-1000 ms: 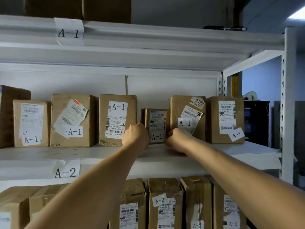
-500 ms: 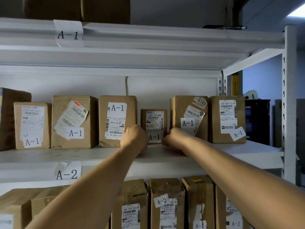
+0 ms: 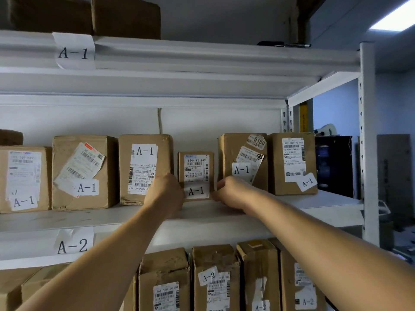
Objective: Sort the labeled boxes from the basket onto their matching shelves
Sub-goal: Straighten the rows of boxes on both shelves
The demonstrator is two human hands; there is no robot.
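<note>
Two hands flank small A-1 box (image 3: 196, 173) | left hand (image 3: 166, 194) | right hand (image 3: 231, 191)

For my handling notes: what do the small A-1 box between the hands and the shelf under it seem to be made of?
Small A-1 box: brown cardboard, matte, with paper labels stuck on its front. Shelf: probably painted metal, smooth white, with a slotted upright at the right.

Left hand (image 3: 167, 194), right hand (image 3: 231, 191) raised (fingers curled).
</note>
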